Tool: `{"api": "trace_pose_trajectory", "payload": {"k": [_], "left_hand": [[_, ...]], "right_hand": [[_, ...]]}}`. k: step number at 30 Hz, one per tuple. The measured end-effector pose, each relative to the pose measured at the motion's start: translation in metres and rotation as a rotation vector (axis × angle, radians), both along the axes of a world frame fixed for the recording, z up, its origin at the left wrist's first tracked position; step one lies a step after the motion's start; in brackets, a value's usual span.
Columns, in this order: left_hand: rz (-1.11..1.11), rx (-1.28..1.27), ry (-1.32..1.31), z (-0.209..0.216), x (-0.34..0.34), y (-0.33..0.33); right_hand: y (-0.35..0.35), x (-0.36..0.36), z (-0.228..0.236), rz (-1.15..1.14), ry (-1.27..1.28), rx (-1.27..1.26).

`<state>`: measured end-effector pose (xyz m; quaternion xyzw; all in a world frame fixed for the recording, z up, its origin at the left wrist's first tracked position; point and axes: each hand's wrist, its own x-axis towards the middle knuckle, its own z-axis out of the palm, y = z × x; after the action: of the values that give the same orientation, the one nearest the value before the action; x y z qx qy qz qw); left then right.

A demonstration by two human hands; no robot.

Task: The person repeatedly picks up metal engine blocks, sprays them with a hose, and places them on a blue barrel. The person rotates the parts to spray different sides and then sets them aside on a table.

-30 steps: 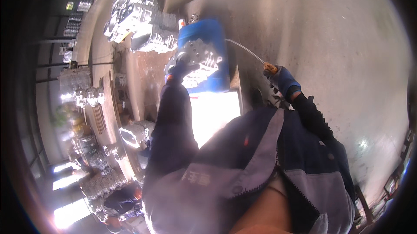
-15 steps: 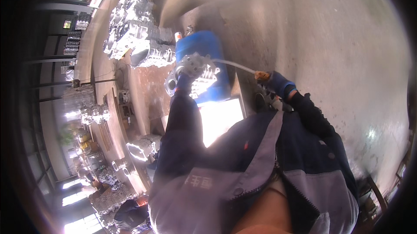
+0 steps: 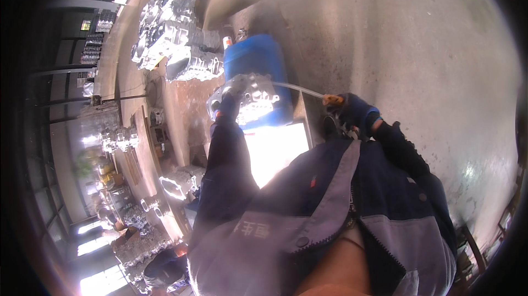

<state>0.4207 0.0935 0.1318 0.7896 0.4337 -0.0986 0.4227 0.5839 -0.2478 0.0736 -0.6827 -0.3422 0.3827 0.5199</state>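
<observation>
**Station Layout: Metal Casting (image 3: 256,97) and Rod (image 3: 300,88)**

At the far left, small bright castings (image 3: 120,141) stand in a row beside long boards. Below them, at the lower left, a person in dark clothing (image 3: 165,268) is partly hidden by the wearer's jacket (image 3: 264,241).

Further right, a tall stack of silver castings (image 3: 176,37) occupies the upper left. A separate casting with a large ring-shaped opening (image 3: 179,184) lies lower down, beside the wearer's left sleeve (image 3: 228,153).

The left hand (image 3: 230,104), in a dark glove, is placed on the left part of the metal casting. Glare and shadow obscure its fingers; whether they are closed around the part cannot be determined.

The metal casting is pale silver, with holes and raised ribs. It is located over the near part of a blue container (image 3: 253,54), which extends beyond it toward the top of the view. A small white and red cylinder (image 3: 227,42) is located at the container's upper left corner. An overexposed white surface (image 3: 278,150) lies between the container and the jacket.

The rod is thin, pale and slightly curved. Its left end reaches the right side of the metal casting; contact cannot be confirmed. Its right end enters an orange-brown handle (image 3: 332,100), gripped by the gloved right hand (image 3: 355,112). Grey floor (image 3: 429,76) extends to the right.
</observation>
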Motion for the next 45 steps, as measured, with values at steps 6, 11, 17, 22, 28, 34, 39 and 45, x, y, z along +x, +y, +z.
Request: {"api": "trace_pose_trajectory", "payload": {"k": [6,11,17,22,28,34,39,45], "left_hand": [[-0.313,0.617,0.205,-0.022,0.015,0.016],[-0.2,0.455,-0.007,-0.112,0.001,0.081],[-0.136,0.302,-0.111,-0.12,-0.014,0.086],[-0.096,0.253,-0.095,-0.105,-0.032,0.064],[-0.043,0.173,-0.041,-0.094,-0.06,0.038],[0.065,-0.055,-0.257,-0.08,-0.058,0.009],[-0.126,0.476,0.034,-0.094,-0.034,0.003],[0.044,0.37,0.418,-0.108,-0.026,0.014]], "right_hand": [[0.006,0.0,0.004,-0.121,0.44,-0.197],[0.023,0.001,0.014,-0.023,0.256,-0.321],[0.016,-0.003,-0.029,-0.071,0.456,-0.175],[0.002,-0.003,-0.041,0.09,0.173,-0.181],[-0.026,0.024,-0.048,-0.165,0.286,-0.58],[-0.016,0.008,-0.105,0.116,0.424,-0.159],[-0.009,-0.011,-0.106,0.055,0.382,-0.047],[0.006,-0.011,-0.062,0.059,0.42,-0.586]]}}
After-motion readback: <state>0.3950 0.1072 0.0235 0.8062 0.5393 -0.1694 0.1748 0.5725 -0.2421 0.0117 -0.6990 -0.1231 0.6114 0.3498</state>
